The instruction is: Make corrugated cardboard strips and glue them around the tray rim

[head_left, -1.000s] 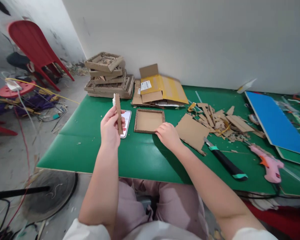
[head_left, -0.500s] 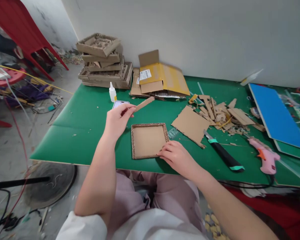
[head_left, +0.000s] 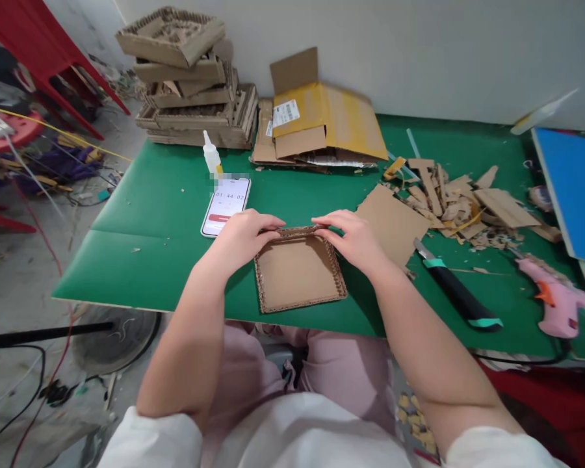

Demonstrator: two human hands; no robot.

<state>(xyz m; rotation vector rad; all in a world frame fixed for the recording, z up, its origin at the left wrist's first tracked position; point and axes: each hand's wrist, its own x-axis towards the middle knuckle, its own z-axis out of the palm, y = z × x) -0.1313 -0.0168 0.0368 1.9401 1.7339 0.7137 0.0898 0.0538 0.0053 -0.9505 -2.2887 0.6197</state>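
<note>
A shallow square cardboard tray (head_left: 299, 273) with raised corrugated edges lies on the green table. A narrow cardboard strip (head_left: 298, 231) runs along its far edge. At the strip's left end, my left hand (head_left: 246, 235) pinches it between thumb and fingers. My right hand (head_left: 348, 237) pinches the right end in the same way, near the tray's far right corner. Whether the strip touches the tray's edge all along is hard to tell. A lit phone (head_left: 227, 207) lies beside my left hand, with a small white bottle (head_left: 211, 155) standing behind it.
Cardboard frames (head_left: 195, 97) are stacked at the back left, beside a yellow-taped box (head_left: 344, 123). Rightward lie a cardboard sheet (head_left: 394, 224), scraps (head_left: 448, 195), a cutter with its blade out (head_left: 458, 292), a pink glue gun (head_left: 556, 299) and a blue board (head_left: 582, 188).
My left hand has brought the strip down to the tray's far edge. My right hand has moved from the near right corner to the strip's right end. The view has shifted, showing more phone.
</note>
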